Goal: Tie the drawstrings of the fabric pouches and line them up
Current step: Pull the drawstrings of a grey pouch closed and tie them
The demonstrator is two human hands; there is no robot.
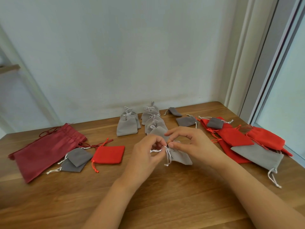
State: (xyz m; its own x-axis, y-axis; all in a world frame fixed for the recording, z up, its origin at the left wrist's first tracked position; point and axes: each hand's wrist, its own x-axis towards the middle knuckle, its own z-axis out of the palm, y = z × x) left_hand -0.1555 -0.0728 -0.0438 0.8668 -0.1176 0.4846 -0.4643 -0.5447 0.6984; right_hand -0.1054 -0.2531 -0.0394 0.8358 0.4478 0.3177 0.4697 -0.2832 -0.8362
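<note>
A small light grey pouch [180,157] lies at the middle of the wooden table [148,195], its white drawstrings [167,154] gathered at its left end. My left hand [146,154] pinches one loop of the cord. My right hand [189,142] pinches the cord at the pouch's neck, its other fingers spread. Behind them, several light grey pouches with tied bows stand in two rows [127,124] [153,119] running toward the wall.
At the left lie a large dark red bag [46,149], two dark grey pouches [76,160] and a red pouch [108,154]. At the right is a heap of red pouches [236,138], small dark grey pouches [186,121] and a bigger grey pouch [259,154].
</note>
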